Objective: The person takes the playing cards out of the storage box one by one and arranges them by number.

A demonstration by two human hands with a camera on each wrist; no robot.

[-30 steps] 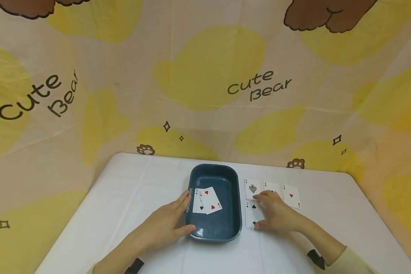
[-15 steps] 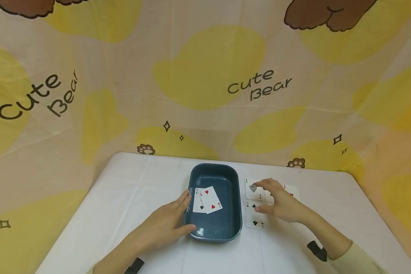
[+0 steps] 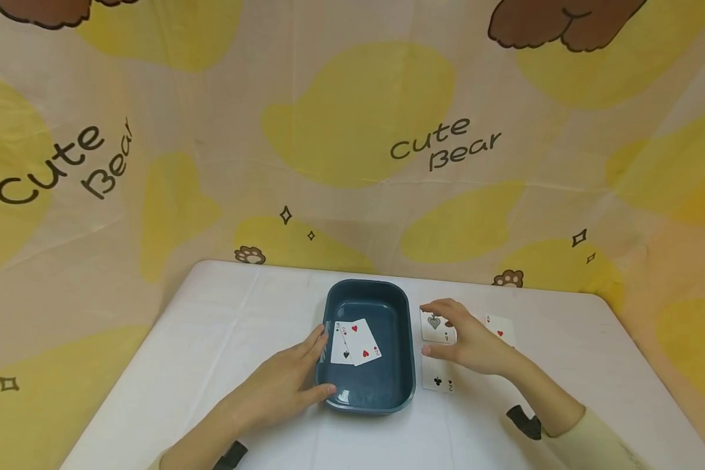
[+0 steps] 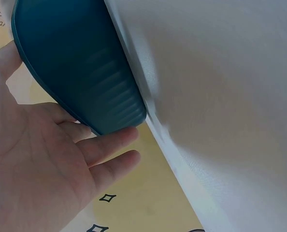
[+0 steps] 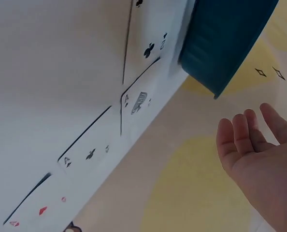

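A dark blue rectangular tray (image 3: 366, 395) stands on the table, with the two of hearts (image 3: 367, 346) overlapping a spade card (image 3: 339, 356) inside. Against its left side rests my left hand (image 3: 276, 385); the left wrist view shows fingers touching the wall. To the right of the tray, my right hand (image 3: 476, 343) is held above the cards, thumb and fingers spread, gripping nothing. Below it lie the ace of spades (image 3: 435, 333) and, nearer me, the two of clubs (image 3: 437, 380). The hand hides the ace of clubs (image 5: 90, 154) from the head view. Farther right is the ace of hearts (image 3: 502, 328).
A white cloth covers the table (image 3: 241, 326). Behind its far edge hangs a yellow patterned curtain (image 3: 352, 163) with bear prints.
My right hand has lifted off the two of clubs, moved up and right, then shifted back left over the ace of spades. My left hand and the tray have stayed put.
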